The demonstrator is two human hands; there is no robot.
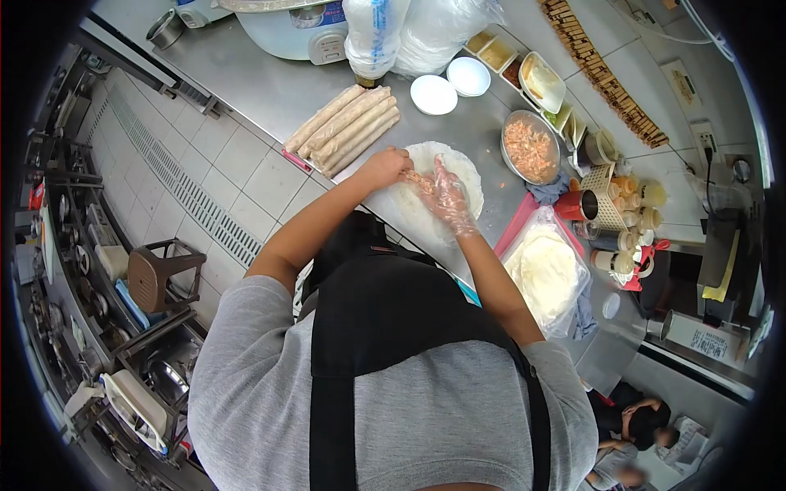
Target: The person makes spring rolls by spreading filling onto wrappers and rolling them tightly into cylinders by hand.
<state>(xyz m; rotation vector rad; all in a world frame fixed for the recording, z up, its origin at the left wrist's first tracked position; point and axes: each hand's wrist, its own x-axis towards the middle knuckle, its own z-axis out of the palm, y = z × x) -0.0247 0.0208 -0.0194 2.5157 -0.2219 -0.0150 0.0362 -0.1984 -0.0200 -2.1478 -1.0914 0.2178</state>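
Note:
A round white wrapper [467, 168] lies flat on the steel counter in front of me, with a strip of shredded orange-and-white filling [419, 178] on it. My left hand [388, 168] is bare and closed, its curled fingertips at the left end of the filling; what they pinch is hidden. In a clear plastic glove, my right hand [449, 196] closes around the other end of the filling, low against the wrapper. A metal bowl [530, 147] of the same shredded mix stands to the right. Several long pale rolls [348, 127] are stacked left of the wrapper.
A stack of white wrappers [544, 274] in plastic sits right of my forearm, on a pink tray [517, 219]. Two white bowls [434, 95], condiment containers [498, 54] and a rice cooker [291, 33] line the back. A brown stool [155, 282] stands left; people [634, 413] are lower right.

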